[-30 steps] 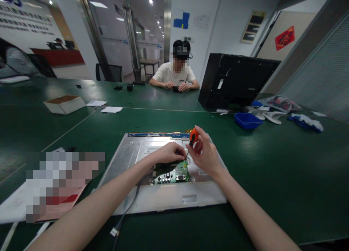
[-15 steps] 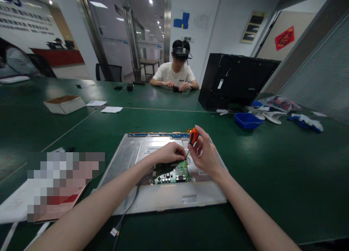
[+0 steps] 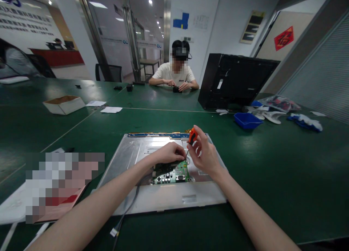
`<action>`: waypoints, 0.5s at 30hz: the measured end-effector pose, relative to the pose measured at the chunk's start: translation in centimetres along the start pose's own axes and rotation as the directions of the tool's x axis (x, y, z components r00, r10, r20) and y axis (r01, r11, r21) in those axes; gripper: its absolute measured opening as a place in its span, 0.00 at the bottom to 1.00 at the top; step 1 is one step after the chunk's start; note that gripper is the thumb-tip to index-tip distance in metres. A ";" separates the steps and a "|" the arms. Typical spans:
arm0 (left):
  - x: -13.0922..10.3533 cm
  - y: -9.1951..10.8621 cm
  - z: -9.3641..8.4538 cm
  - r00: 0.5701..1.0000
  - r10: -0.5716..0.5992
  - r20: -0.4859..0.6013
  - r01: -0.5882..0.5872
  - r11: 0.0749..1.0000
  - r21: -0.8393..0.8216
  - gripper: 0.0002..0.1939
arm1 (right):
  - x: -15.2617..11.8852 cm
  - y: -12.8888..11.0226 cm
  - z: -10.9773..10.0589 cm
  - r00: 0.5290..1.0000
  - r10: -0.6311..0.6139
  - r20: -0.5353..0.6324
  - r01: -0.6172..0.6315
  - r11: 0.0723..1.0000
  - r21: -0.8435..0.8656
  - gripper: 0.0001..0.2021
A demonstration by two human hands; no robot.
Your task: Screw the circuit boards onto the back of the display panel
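A silver metal display panel (image 3: 128,160) lies flat on the green table, with a green circuit board (image 3: 174,174) on it. My right hand (image 3: 203,153) grips an orange and black screwdriver (image 3: 192,136) by its handle. The shaft slants down to the board's upper right corner. Close by its tip, my left hand (image 3: 171,152) rests over the board's top edge with its fingers pressed together; whatever they hold, if anything, is hidden. A dark cable (image 3: 131,205) runs from the panel's left part over its front edge.
Pinkish papers (image 3: 81,182) lie at the left, and a cardboard box (image 3: 64,107) stands farther back. A black monitor (image 3: 237,80), a blue tray (image 3: 247,121) and gloves (image 3: 305,122) are at the back right. Across the table sits a person (image 3: 176,73) handling a small black object.
The screwdriver's handle has turned slightly and shifted a little to the left in my right hand. My left hand has stayed in place.
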State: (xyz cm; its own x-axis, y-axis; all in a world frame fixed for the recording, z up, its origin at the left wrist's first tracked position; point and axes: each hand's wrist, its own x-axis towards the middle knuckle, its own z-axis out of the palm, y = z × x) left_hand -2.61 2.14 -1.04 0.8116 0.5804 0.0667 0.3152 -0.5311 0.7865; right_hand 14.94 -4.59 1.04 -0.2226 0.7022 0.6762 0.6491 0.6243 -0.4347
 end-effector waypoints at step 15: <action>0.0 0.2 0.0 1.000 -0.001 0.002 0.001 1.000 -0.002 0.07 | -0.1 0.2 0.3 1.000 0.024 -0.017 -0.024 1.000 0.014 0.35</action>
State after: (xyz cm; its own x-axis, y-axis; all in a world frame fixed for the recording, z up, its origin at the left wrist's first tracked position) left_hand -2.59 2.05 -0.86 0.8126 0.5792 0.0648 0.3147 -0.5296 0.7877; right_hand 14.89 -4.43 0.76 -0.1940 0.7112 0.6757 0.6438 0.6120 -0.4593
